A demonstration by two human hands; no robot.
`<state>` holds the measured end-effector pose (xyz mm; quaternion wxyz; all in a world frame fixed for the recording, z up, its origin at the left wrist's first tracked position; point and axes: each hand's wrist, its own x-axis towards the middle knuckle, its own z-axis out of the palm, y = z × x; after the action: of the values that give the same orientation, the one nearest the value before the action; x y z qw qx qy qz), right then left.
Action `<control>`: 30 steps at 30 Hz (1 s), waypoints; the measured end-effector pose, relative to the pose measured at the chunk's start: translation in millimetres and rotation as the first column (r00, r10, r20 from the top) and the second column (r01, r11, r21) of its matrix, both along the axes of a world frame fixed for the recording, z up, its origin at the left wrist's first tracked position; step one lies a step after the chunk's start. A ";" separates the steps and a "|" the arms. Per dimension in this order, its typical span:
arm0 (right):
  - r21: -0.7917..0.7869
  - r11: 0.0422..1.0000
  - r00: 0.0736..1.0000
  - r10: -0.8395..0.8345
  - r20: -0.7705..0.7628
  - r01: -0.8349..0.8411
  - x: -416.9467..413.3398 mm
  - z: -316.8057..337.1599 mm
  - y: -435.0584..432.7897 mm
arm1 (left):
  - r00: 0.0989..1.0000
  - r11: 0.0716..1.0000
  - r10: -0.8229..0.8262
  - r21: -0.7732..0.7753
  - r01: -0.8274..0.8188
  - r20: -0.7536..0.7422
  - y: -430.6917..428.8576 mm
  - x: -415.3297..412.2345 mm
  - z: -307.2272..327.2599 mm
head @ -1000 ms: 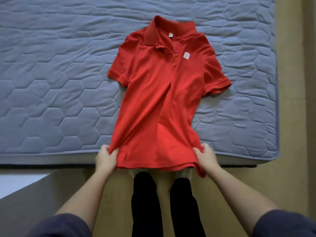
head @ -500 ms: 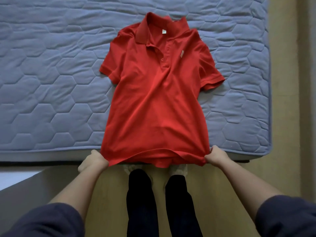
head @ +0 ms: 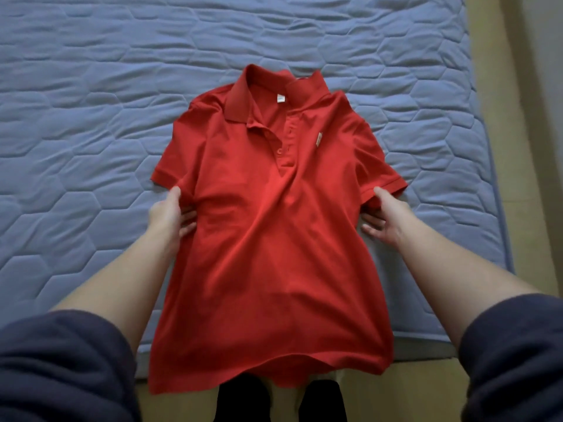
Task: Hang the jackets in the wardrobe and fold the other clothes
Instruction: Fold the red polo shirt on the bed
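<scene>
- Head view: a red polo shirt (head: 274, 239) lies front side up on a blue quilted mattress (head: 91, 117), collar (head: 240, 99) pointing away from the person.
- Shirt hem (head: 268, 373): hangs over the near edge of the mattress, above the person's black trouser legs (head: 240, 400) and the tan floor (head: 426, 391).
- Left hand (head: 169, 213): unclenched, lying on the mattress against the shirt's side edge. The thumb reaches up to the short sleeve (head: 170, 175) and the fingers point in at the side seam. It grips nothing.
- Right hand (head: 385, 217): likewise unclenched, on the opposite side edge, with the thumb touching the underside of the other short sleeve (head: 387, 181). The fingers are spread loosely beside the cloth, holding nothing.
- Shirt details: a white neck label (head: 280, 99) inside the collar, a buttoned placket (head: 283, 147) below it, and a small pale chest patch (head: 318, 138).
- Forearms: bare, running along both sides of the shirt body from dark navy sleeves (head: 61, 370) in the near corners.
</scene>
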<state>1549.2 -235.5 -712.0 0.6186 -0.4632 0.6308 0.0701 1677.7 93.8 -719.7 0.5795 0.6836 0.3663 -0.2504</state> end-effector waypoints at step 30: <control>-0.739 0.013 0.536 0.696 -0.477 -0.674 200.5 -13.1 -10.5 | 0.788 0.754 -0.601 0.423 0.502 0.136 -111.1 157.9 -28.4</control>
<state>1749.7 -246.0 -725.1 0.1765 -0.9505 0.2550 0.0200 1835.6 -17.3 -748.2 0.3847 0.8835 0.1056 -0.2455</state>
